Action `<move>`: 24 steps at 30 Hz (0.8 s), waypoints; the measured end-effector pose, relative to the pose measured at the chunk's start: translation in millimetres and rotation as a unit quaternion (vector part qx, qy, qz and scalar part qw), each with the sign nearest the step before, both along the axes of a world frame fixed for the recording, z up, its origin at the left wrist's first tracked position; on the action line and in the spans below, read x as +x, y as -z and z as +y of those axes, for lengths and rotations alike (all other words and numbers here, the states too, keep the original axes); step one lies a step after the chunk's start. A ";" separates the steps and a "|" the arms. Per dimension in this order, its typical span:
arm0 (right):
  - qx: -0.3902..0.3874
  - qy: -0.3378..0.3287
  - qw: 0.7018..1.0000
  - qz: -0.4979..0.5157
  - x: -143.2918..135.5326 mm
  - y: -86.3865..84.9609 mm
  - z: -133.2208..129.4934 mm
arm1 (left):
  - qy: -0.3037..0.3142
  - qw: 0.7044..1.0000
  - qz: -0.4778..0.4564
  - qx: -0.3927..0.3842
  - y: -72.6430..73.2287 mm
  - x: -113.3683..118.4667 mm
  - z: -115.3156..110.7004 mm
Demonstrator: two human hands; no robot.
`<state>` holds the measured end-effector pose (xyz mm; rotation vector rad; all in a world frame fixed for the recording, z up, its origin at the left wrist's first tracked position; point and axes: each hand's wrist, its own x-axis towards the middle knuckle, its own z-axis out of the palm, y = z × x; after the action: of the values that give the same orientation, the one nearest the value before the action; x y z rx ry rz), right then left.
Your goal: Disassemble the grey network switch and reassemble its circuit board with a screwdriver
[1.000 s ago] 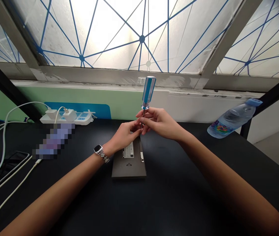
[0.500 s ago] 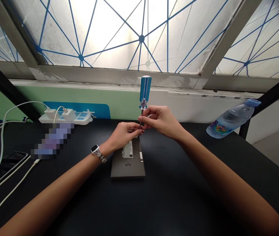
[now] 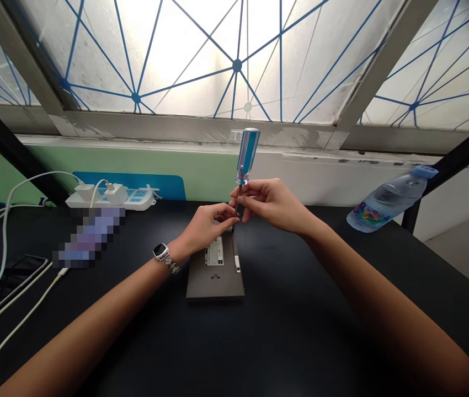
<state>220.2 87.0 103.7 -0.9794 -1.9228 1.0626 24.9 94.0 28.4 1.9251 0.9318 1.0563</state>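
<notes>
A screwdriver with a clear and blue striped handle stands nearly upright, its handle leaning slightly right. My right hand pinches its metal shaft just below the handle. Lower on the shaft, the thumb and fingertips of my left hand close around it near the tip. The tip meets the far right edge of a flat grey metal box lying on the table. A white label and a small keyhole slot show on the box's top. My left hand covers its far left part.
A white power strip with plugged-in chargers stands at the back left. A blurred-out phone-like object and white cables lie on the black table. At the right, a plastic water bottle leans by a black post.
The screwdriver's handle has turned about its axis and tilted slightly to the right. My right fingers have shifted a little on the shaft. The left hand and the box look almost unmoved.
</notes>
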 end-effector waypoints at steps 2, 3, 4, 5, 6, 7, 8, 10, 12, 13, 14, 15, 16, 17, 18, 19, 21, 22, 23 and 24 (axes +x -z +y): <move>-0.003 -0.010 1.000 0.003 -0.9 -0.3 -1.3 | 0.003 1.000 -0.001 0.011 1.8 1.2 0.4; -0.003 -0.014 1.000 0.003 -1.4 -0.2 -2.0 | 0.007 1.000 -0.002 0.015 2.5 1.7 0.5; -0.002 -0.016 1.000 0.003 -2.1 0.1 -2.6 | 0.013 1.000 -0.002 0.016 3.0 2.1 0.5; -0.002 -0.016 1.000 0.004 -2.9 0.5 -3.2 | 0.018 1.000 -0.002 0.016 3.5 2.7 0.3; -0.003 -0.016 1.000 0.004 -3.7 1.0 -3.7 | 0.024 1.000 -0.003 0.013 4.0 3.3 0.0; -0.005 -0.015 1.000 0.005 -4.6 1.7 -4.0 | 0.030 1.000 -0.006 0.009 4.4 3.9 -0.4; -0.005 -0.015 1.000 0.006 -5.4 2.4 -4.1 | 0.035 0.999 -0.012 0.001 5.0 4.7 -0.8; 0.006 -0.004 1.000 0.002 -6.3 4.3 -3.4 | 0.041 0.999 -0.030 -0.020 6.2 6.2 -1.6; 0.035 0.030 0.999 -0.010 -6.1 6.4 -1.8 | 0.034 0.998 -0.041 -0.036 7.4 7.3 -2.1; 0.048 0.047 0.998 -0.015 -5.5 7.3 -0.9 | 0.025 0.998 -0.043 -0.040 7.7 7.5 -2.4; 0.058 0.058 0.996 -0.019 -4.8 8.0 0.0 | 0.015 0.998 -0.043 -0.040 7.7 7.4 -2.6; 0.064 0.061 0.996 -0.021 -3.9 8.4 0.8 | 0.007 0.998 -0.041 -0.037 7.3 7.1 -2.9; 0.065 0.056 0.996 -0.023 -3.0 8.5 1.3 | 0.000 0.999 -0.037 -0.032 6.5 6.5 -3.2; 0.063 0.047 0.997 -0.026 -2.1 8.2 1.6 | -0.003 0.999 -0.032 -0.026 5.2 5.7 -3.6; 0.063 0.038 0.997 -0.030 -1.2 7.7 1.7 | -0.001 1.000 -0.023 -0.022 3.7 4.6 -3.9; 0.064 0.034 0.997 -0.036 -0.4 7.1 1.7 | 0.006 1.000 -0.013 -0.019 2.0 3.2 -4.1; 0.069 0.030 0.996 -0.047 1.2 5.5 1.5 | 0.030 0.999 0.001 -0.014 -1.0 0.1 -4.0; 0.072 0.029 0.996 -0.052 1.8 4.7 1.4 | 0.043 0.999 0.006 -0.010 -2.0 -1.4 -3.6; 0.076 0.029 0.995 -0.056 2.4 4.0 1.3 | 0.053 0.999 0.010 -0.006 -2.6 -2.7 -3.1; 0.078 0.028 0.995 -0.060 2.8 3.5 1.3 | 0.058 0.998 0.013 0.001 -2.6 -3.7 -2.6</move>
<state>223.0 88.3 100.2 -1.0223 -2.0292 0.8230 21.1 91.4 30.9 1.9740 0.8239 0.9671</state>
